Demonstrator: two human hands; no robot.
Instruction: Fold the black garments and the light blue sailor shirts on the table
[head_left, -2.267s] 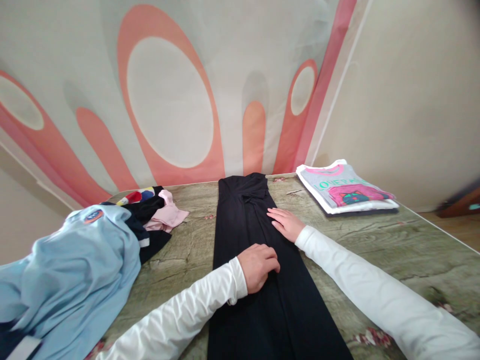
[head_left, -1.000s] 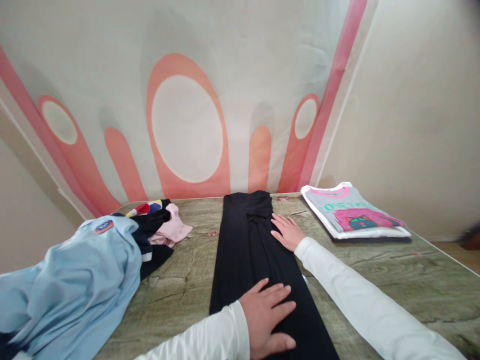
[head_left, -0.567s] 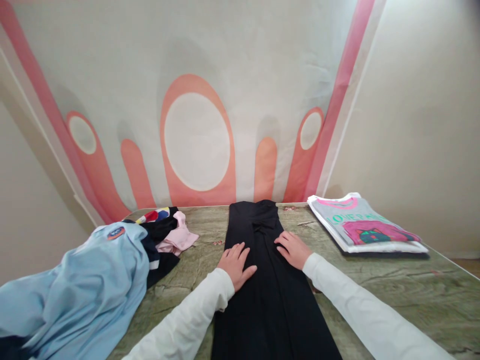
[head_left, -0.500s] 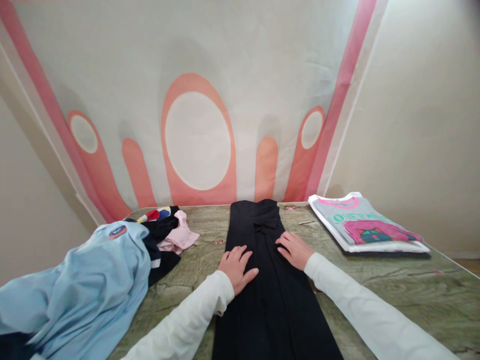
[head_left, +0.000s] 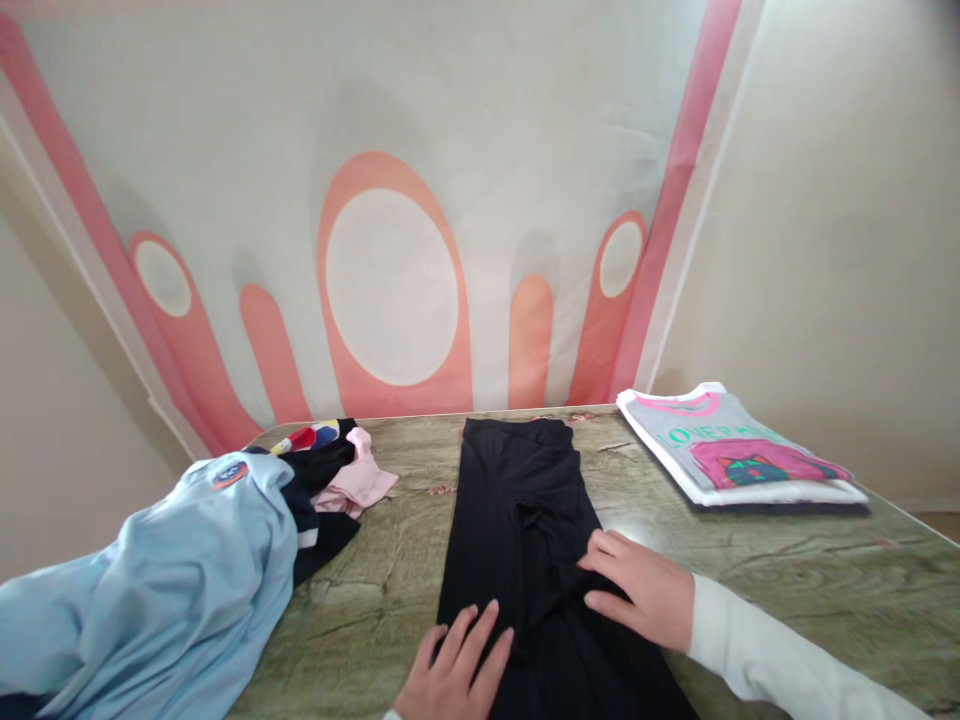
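Note:
Black trousers lie lengthwise on the table, waist end toward the wall, with a bunched fold near the crotch. My left hand rests on their left leg, low in the view, fingers spread. At the right edge of the trousers is my right hand, its fingertips and thumb touching the cloth with a gap between them. Neither hand is closed round the fabric. The near end of the trousers runs out of view.
On the left a light blue garment lies heaped beside a pink cloth piece and dark clothes. A stack of folded shirts, topped by a grey and pink printed shirt, sits at the right on the wood-patterned table.
Both hands have moved down the trousers toward me, the right one also outward. The upper part of the trousers has spread wider to the right, and its waist end has shifted slightly nearer.

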